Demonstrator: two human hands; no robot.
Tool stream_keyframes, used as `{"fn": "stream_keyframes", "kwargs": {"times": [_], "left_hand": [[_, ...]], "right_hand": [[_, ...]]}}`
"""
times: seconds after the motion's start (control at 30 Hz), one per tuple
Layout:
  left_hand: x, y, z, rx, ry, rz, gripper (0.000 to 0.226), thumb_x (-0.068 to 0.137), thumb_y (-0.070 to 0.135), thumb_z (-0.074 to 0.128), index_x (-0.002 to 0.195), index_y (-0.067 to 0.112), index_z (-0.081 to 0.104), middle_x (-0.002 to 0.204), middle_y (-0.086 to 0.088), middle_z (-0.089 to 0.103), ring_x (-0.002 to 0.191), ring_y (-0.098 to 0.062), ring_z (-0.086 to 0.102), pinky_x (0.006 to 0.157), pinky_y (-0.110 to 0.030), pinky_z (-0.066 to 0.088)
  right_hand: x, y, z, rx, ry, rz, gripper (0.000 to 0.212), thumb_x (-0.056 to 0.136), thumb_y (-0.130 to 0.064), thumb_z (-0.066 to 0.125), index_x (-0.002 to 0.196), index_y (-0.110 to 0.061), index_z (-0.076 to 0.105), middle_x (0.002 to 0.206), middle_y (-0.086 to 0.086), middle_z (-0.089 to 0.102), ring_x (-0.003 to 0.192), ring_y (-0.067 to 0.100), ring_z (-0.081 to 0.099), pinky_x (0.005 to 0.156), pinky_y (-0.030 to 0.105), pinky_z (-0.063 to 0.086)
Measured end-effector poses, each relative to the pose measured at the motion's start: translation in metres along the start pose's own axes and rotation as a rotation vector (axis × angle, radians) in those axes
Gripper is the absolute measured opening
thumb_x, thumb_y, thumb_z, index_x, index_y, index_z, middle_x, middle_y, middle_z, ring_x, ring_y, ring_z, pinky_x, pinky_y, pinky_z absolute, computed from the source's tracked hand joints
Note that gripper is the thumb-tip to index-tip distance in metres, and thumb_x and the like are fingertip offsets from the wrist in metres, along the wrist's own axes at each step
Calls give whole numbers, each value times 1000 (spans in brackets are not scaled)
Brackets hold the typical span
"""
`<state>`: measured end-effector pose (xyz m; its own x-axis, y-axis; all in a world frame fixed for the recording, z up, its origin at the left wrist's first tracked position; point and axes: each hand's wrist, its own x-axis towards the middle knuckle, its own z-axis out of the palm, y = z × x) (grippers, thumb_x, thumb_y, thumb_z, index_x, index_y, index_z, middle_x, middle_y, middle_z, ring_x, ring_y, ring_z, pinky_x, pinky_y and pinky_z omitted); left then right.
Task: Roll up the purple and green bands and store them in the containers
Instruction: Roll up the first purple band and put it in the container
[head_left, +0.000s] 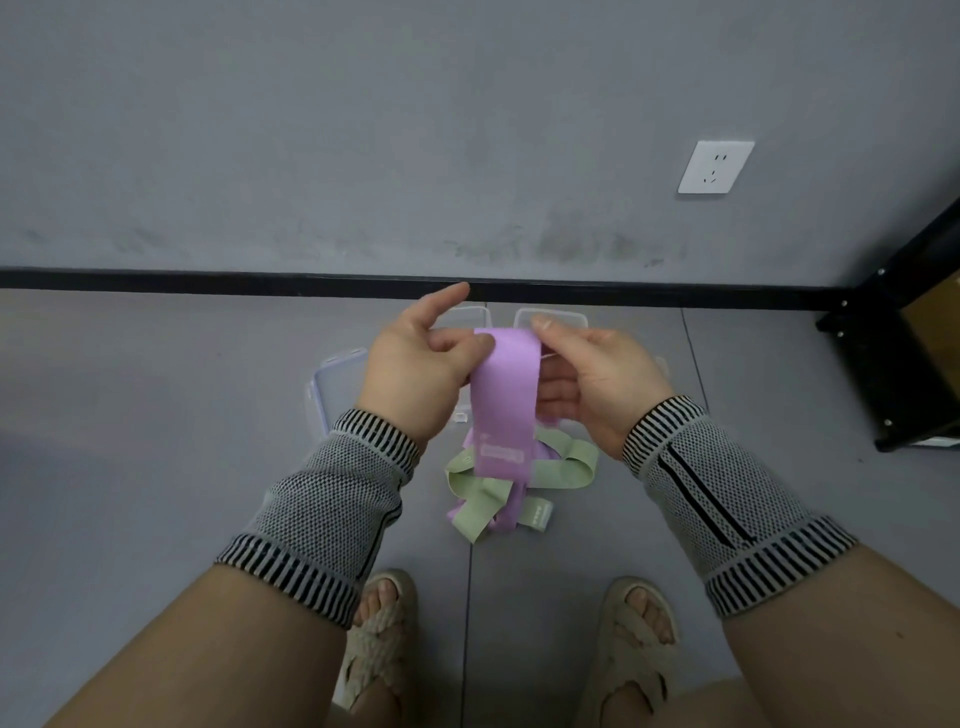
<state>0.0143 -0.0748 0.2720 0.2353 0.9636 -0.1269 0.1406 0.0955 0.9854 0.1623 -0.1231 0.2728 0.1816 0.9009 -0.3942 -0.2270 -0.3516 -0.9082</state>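
Hands lifting one wide lilac elastic band (506, 395) over the grey floor (130, 415).

From my remote seat, going left to right: a clear plastic lid (337, 384) lies at nine o'clock of my left hand (415, 371), which pinches the band's top edge, forefinger stretched out. My right hand (597, 379) pinches the same edge from three o'clock. Clear plastic containers (550, 316) sit at twelve o'clock behind the hands. A tangle of pale green and lilac bands (498, 488) lies at six o'clock.
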Motion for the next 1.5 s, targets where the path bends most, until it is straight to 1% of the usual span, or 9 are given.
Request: {"fn": "stream_keyframes", "kwargs": {"times": [0.2,0.37,0.47,0.6,0.83,1.0,1.17,1.3,1.5], "left_hand": [[-2,6,-1,-101,-19,27,35,88,0,59,109,27,61,75,-9,69,77,-16,63,79,-35,57],[-7,2,0,75,-122,88,34,88,-4,57,94,28,67,59,13,66,64,-6,61,74,-28,58],[-4,4,-1,4,-45,69,30,88,-5,57,91,22,69,59,13,67,63,-4,61,72,-27,56],[-3,6,-2,-62,-38,57,30,88,-3,57,95,24,68,65,10,68,66,-6,62,71,-29,57],[-7,6,0,12,-69,80,31,89,-3,56,94,25,68,68,11,69,64,-2,63,65,-23,56],[-6,9,0,-52,-94,1,26,91,2,55,101,23,65,80,-5,70,72,-12,67,70,-31,59],[-7,7,-1,67,-100,41,32,91,2,55,103,31,63,67,-1,67,68,-17,61,79,-47,57],[-6,12,-2,-21,-89,-18,33,93,5,53,118,26,57,66,-8,63,65,-14,62,78,-43,58],[-11,11,3,92,-167,5,29,78,29,56,103,42,60,92,-32,64,90,-48,61,83,-59,51]], "right_hand": [[1,3,3,-111,77,-168,16,83,-4,66,71,-12,62,71,17,58,67,25,54,71,38,52],[4,1,3,-9,131,-189,8,84,-4,66,78,-10,64,72,10,68,64,19,64,70,36,57],[1,1,4,0,121,-243,12,82,-3,68,85,-13,61,69,7,68,62,18,65,61,31,57],[-1,0,5,-178,140,-353,24,80,0,69,88,-20,57,71,2,69,71,16,65,80,38,57],[-1,-2,3,-129,162,-370,20,80,1,69,82,-17,61,67,1,65,70,23,62,80,51,56],[0,0,4,-132,162,-362,22,80,3,68,77,-17,59,60,-2,61,66,24,58,77,54,54],[1,-1,4,-59,164,-336,21,79,1,70,75,-13,55,63,4,60,67,24,59,74,46,56],[0,2,5,-107,127,-333,23,79,2,70,71,-12,53,56,1,56,62,22,55,71,46,55],[2,1,6,-98,193,-343,25,78,1,72,68,-14,54,61,7,56,65,25,55,75,53,54]]}}
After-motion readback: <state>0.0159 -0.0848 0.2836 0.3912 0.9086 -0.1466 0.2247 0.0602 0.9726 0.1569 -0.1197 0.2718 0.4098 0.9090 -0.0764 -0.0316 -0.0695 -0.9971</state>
